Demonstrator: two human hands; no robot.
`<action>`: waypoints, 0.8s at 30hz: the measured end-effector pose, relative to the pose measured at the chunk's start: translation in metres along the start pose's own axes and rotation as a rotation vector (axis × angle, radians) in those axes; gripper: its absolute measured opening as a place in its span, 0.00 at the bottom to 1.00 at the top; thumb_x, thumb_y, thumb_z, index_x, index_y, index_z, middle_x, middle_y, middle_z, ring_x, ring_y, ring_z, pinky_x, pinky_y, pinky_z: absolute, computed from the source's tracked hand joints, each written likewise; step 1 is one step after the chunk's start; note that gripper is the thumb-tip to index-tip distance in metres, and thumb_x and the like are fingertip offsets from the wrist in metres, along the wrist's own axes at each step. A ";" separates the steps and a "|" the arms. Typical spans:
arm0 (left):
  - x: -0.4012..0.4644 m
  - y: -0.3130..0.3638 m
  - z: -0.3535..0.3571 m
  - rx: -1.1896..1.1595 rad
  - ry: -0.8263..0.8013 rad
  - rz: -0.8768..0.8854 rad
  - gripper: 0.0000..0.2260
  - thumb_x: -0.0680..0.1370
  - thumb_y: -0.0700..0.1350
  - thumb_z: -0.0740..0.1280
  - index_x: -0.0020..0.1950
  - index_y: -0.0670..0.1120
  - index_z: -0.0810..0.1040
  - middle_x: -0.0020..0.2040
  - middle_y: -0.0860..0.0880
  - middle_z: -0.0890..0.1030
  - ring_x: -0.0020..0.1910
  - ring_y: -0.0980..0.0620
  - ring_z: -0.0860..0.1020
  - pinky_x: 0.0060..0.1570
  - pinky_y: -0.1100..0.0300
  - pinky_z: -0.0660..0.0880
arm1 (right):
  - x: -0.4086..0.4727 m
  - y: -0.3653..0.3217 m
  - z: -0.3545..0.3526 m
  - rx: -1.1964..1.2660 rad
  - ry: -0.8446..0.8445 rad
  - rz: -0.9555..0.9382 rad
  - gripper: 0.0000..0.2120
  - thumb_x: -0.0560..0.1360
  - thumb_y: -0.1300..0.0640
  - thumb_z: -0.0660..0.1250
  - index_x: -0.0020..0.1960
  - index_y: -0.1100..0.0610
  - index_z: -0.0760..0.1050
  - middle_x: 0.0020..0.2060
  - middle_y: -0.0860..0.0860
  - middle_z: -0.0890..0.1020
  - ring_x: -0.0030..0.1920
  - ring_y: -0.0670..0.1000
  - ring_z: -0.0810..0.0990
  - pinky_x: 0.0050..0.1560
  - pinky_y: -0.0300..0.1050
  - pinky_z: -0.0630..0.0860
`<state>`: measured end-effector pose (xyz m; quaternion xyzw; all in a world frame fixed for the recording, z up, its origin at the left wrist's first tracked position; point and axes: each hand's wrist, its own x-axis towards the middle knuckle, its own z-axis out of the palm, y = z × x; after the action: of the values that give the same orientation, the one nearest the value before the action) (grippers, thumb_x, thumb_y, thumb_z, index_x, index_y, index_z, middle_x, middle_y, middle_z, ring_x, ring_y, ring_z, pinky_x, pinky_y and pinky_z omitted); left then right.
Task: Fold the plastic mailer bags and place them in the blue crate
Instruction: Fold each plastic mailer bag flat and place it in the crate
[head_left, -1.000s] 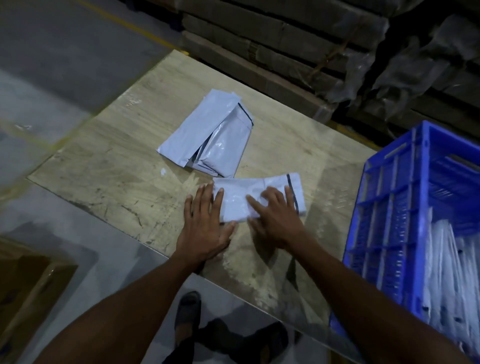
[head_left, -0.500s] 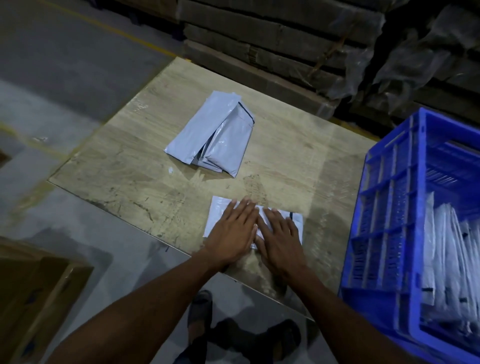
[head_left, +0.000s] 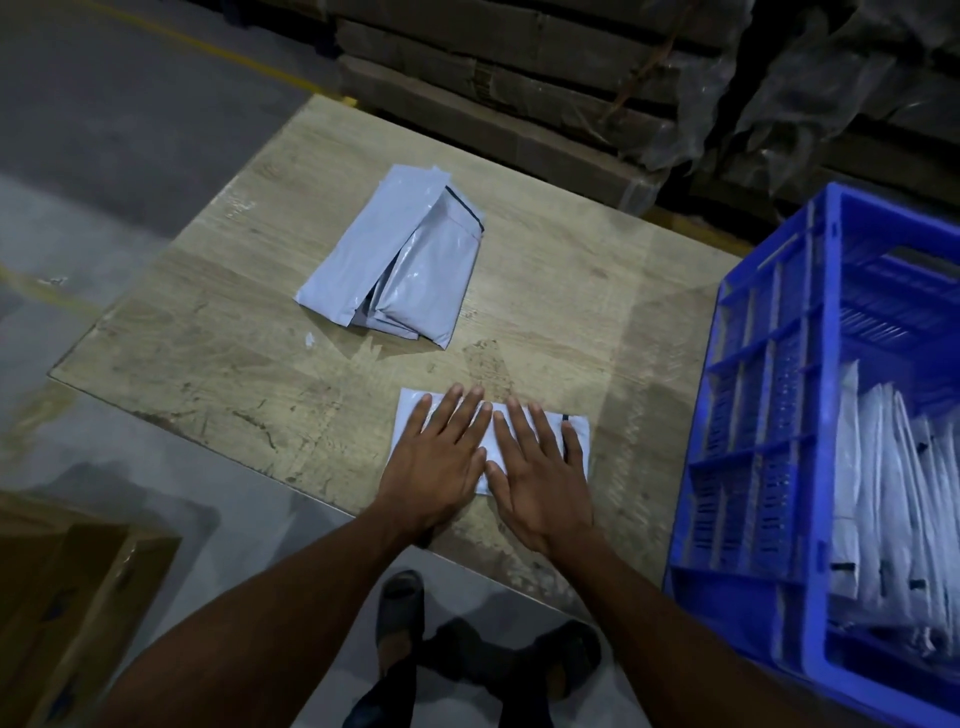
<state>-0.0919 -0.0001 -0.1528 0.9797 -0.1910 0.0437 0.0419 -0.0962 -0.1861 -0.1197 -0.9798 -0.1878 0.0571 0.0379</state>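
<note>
A folded white plastic mailer bag (head_left: 577, 431) lies flat near the front edge of the wooden table (head_left: 218, 353). My left hand (head_left: 439, 462) and my right hand (head_left: 537, 467) lie side by side on it, fingers straight and spread, pressing it down. Further back on the table sits a small pile of grey-white mailer bags (head_left: 400, 265), apart from both hands. The blue crate (head_left: 769, 415) stands at the right of the table, with several folded white mailers (head_left: 893, 493) standing upright inside it.
Stacked flat cardboard (head_left: 493, 78) and crumpled plastic sheeting (head_left: 810, 83) lie behind the table. A brown cardboard box (head_left: 67, 603) sits on the floor at lower left. My feet in dark sandals (head_left: 400, 608) show below the table's front edge.
The mailer went from a long strip to a shorter folded piece nearer the front edge. Both hands came together on top and now press it flat.
</note>
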 end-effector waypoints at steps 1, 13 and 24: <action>0.000 0.000 0.000 -0.001 -0.008 -0.003 0.26 0.86 0.53 0.47 0.81 0.44 0.65 0.83 0.43 0.61 0.82 0.42 0.58 0.78 0.39 0.57 | 0.000 0.001 0.000 -0.007 -0.003 0.000 0.29 0.84 0.40 0.46 0.81 0.52 0.58 0.81 0.51 0.55 0.81 0.53 0.50 0.77 0.63 0.53; -0.018 -0.033 -0.007 -0.084 -0.026 -0.104 0.29 0.84 0.58 0.53 0.83 0.48 0.62 0.84 0.47 0.57 0.83 0.42 0.54 0.79 0.42 0.57 | 0.000 0.011 0.003 0.048 -0.006 -0.010 0.31 0.82 0.34 0.49 0.81 0.46 0.56 0.82 0.52 0.52 0.81 0.61 0.47 0.77 0.64 0.52; -0.017 -0.031 -0.013 -0.074 -0.090 -0.132 0.30 0.83 0.59 0.51 0.84 0.50 0.58 0.85 0.47 0.53 0.84 0.43 0.50 0.79 0.41 0.54 | -0.003 0.018 -0.012 0.111 -0.092 0.178 0.37 0.80 0.33 0.34 0.82 0.54 0.42 0.81 0.55 0.37 0.80 0.55 0.33 0.78 0.62 0.37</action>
<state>-0.0969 0.0358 -0.1434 0.9889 -0.1294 -0.0102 0.0721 -0.0907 -0.2043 -0.1090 -0.9854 -0.0980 0.1155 0.0780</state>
